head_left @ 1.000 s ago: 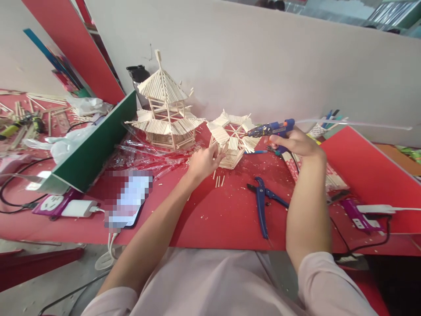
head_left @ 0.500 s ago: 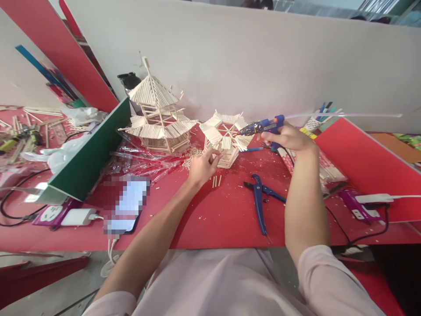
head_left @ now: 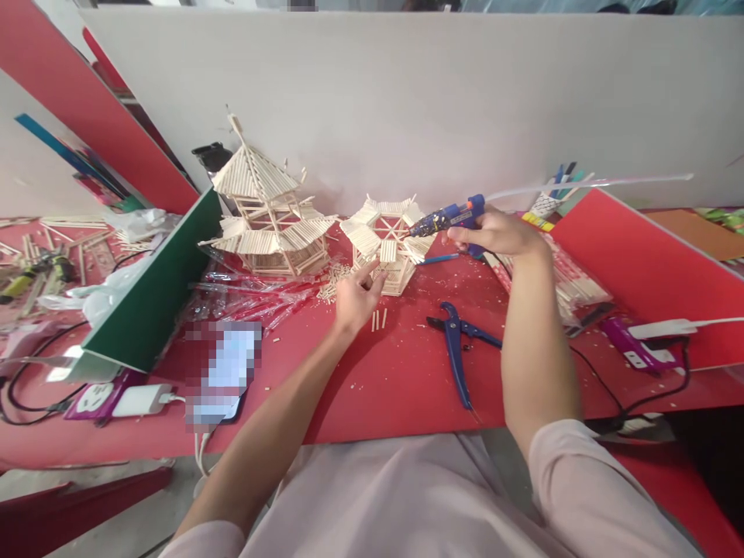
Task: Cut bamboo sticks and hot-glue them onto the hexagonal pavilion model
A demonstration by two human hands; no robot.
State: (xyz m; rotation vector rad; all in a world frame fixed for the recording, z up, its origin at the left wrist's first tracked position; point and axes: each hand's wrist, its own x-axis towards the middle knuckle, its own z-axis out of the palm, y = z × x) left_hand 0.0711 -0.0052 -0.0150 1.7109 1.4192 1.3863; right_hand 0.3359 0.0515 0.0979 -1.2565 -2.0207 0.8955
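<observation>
In my right hand (head_left: 501, 232) is a blue hot glue gun (head_left: 447, 218), with a long clear glue stick (head_left: 598, 184) trailing out of its back to the right. Its nozzle points left over the roof of a small pavilion model (head_left: 388, 249) built of thin wooden sticks. My left hand (head_left: 357, 298) is at the model's front left, index finger and thumb apart, and I see nothing between them. Whether its fingertips touch the model I cannot tell. Just in front lie a few short wooden sticks (head_left: 379, 319). Loose cut pieces (head_left: 334, 283) are heaped left of the model.
A taller two-tiered stick pavilion (head_left: 270, 217) stands at the back left, beside plastic wrappers (head_left: 256, 298). Blue cutters (head_left: 456, 349) lie at centre right. A phone (head_left: 229, 372) rests at front left. Green (head_left: 156, 279) and red (head_left: 656, 271) dividers flank the red table (head_left: 384, 395).
The left finger and thumb have parted beside the model's roof. The glue gun stays over the model in my right hand. The whole view has shifted slightly.
</observation>
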